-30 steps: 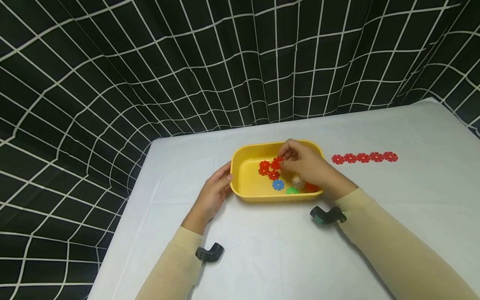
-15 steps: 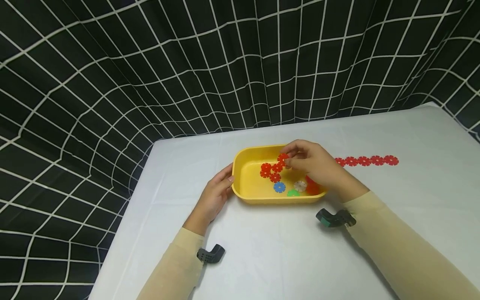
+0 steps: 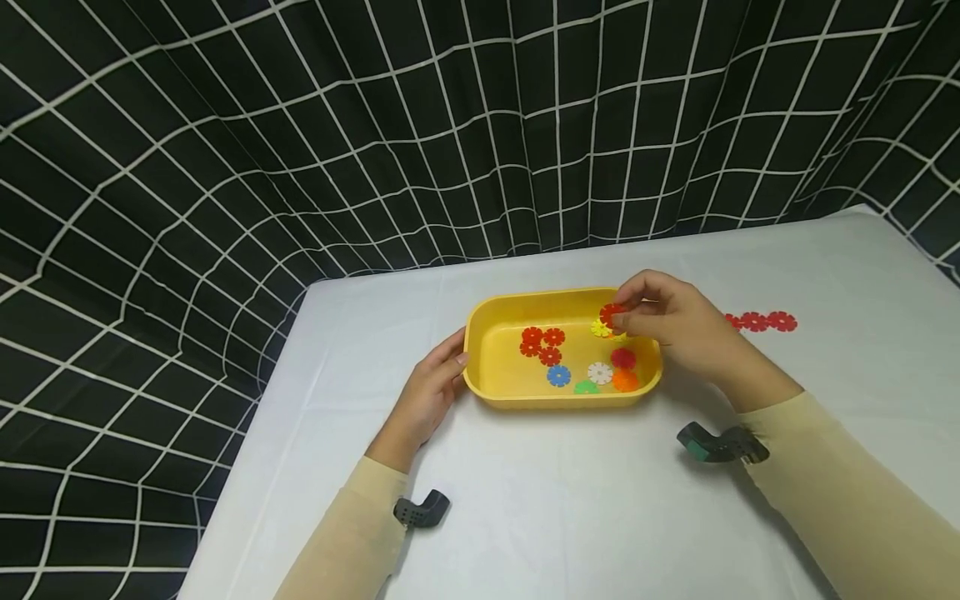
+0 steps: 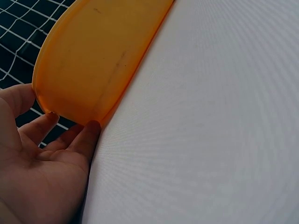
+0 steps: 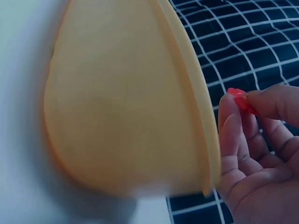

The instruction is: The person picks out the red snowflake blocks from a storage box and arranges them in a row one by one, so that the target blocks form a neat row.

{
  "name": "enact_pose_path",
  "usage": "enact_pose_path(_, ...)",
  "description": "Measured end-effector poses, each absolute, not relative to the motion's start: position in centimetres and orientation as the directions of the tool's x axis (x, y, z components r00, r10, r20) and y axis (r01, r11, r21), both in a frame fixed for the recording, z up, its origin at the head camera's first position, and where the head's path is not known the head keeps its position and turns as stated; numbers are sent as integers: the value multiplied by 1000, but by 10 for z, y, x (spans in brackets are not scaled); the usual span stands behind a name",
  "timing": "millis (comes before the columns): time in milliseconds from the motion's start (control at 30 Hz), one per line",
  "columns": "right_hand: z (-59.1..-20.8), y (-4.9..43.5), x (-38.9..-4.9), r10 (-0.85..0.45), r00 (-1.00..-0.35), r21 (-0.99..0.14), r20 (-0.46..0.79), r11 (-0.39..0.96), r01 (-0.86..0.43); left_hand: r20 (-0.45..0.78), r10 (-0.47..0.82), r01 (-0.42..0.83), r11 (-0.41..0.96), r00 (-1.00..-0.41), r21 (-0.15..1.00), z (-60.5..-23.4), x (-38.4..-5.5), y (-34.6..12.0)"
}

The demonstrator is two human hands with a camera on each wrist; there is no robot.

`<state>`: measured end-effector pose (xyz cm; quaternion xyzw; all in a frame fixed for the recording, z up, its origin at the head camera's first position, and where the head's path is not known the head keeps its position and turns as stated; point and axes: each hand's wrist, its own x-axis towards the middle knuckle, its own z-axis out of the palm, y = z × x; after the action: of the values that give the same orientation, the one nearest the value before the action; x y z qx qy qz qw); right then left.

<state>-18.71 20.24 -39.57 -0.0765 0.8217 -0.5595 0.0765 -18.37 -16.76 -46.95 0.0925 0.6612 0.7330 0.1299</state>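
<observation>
My right hand (image 3: 671, 321) pinches a red notched plastic disc (image 3: 611, 315) between thumb and fingers, over the right end of a yellow tray (image 3: 491, 398). In the right wrist view, the red disc (image 5: 243, 101) shows at the fingertips, beside the tray's outer wall (image 5: 126, 93). My left hand (image 3: 429, 385) holds the tray's left end. Its fingertips bear on the orange-looking end wall (image 4: 93, 60) in the left wrist view. Inside the tray, several red discs (image 3: 541, 345) lie grouped left of centre. Loose discs in blue (image 3: 558, 376), white (image 3: 600, 372), green (image 3: 587, 387), orange (image 3: 625, 381) and yellow (image 3: 601, 328) lie around them.
On the white-covered table (image 3: 525, 500), a row of linked red discs (image 3: 753, 322) lies right of the tray, partly hidden behind my right hand. A black curtain with white grid lines (image 3: 480, 125) hangs along the table's back and left sides.
My right hand has lifted the red disc from the group and carried it rightward, towards the tray's right end. The left hand stays at the tray's left end.
</observation>
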Motion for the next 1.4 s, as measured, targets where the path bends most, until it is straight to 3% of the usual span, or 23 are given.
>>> enact_pose_path(633,-430,307,-177,72,-996,-880,-58,467,85,-30,308,-64,-100,-951,993,-471,-184,-164)
enact_pose_path(933,-451,351,-181,210,-977,-903,-44,411,129,-35,309,-66,-90,-950,994,-469,-183,-163)
enact_pose_path(1400,-475,397,-182,393,-915,-785,-89,537,307,-31,309,-57,-75,-951,996,-466,-182,-166)
